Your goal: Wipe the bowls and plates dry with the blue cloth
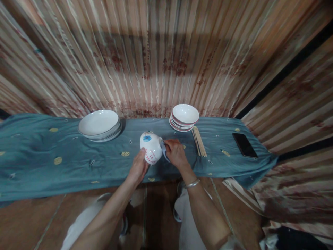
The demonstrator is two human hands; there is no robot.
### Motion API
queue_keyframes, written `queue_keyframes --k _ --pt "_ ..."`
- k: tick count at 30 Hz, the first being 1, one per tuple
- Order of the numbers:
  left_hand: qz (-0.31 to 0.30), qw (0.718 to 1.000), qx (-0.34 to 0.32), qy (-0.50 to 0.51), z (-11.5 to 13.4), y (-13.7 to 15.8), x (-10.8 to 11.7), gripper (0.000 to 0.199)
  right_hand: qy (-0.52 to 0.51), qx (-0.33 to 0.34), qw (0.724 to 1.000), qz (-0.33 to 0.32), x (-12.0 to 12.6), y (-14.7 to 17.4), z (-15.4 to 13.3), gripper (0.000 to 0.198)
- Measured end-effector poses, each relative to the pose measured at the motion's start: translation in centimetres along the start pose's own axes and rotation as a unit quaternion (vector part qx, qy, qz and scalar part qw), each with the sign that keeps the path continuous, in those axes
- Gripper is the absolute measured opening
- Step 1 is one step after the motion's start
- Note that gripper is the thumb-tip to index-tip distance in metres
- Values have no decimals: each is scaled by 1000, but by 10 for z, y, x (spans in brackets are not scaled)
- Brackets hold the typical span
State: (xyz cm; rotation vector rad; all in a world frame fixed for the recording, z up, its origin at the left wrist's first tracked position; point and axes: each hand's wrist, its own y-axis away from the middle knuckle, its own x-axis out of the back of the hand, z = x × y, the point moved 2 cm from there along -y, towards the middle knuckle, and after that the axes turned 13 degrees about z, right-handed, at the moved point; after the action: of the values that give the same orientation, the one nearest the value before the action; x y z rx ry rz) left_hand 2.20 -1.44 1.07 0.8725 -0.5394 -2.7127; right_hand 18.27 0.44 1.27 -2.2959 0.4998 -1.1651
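A white bowl (151, 150) with a blue flower and red marks is tipped on its side above the table, its outer wall facing me. My left hand (139, 166) is closed on the bowl's near left edge, thumb on the outside. My right hand (177, 152) is closed on a pale blue-grey cloth (164, 150), which touches the foot of the bowl on the right. Part of the cloth is hidden by the fingers. The inside of the bowl is turned out of sight.
A stack of plates (100, 123) stands at the back left of the cloth-covered table (70, 177). Stacked bowls (185, 114) stand at the back, right of centre. Beside them lie several chopsticks (199, 142), and farther right a black phone (244, 145). A pleated curtain (156, 62) hangs behind.
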Motion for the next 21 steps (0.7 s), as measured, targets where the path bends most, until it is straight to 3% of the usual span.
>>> queue_keyframes --k 7,11,14,21 --pt "63 998 5 17 9 -3 2 19 -31 -23 999 -32 10 9 -10 26" --pt "106 994 5 11 18 -2 -1 24 -82 -38 995 -29 5 9 -19 25" --pt "101 995 -2 19 22 -4 -2 29 -107 -36 993 -20 -1 10 -27 27" --pt "147 988 -10 55 16 -23 3 29 -109 -3 994 -13 -9 17 -36 33"
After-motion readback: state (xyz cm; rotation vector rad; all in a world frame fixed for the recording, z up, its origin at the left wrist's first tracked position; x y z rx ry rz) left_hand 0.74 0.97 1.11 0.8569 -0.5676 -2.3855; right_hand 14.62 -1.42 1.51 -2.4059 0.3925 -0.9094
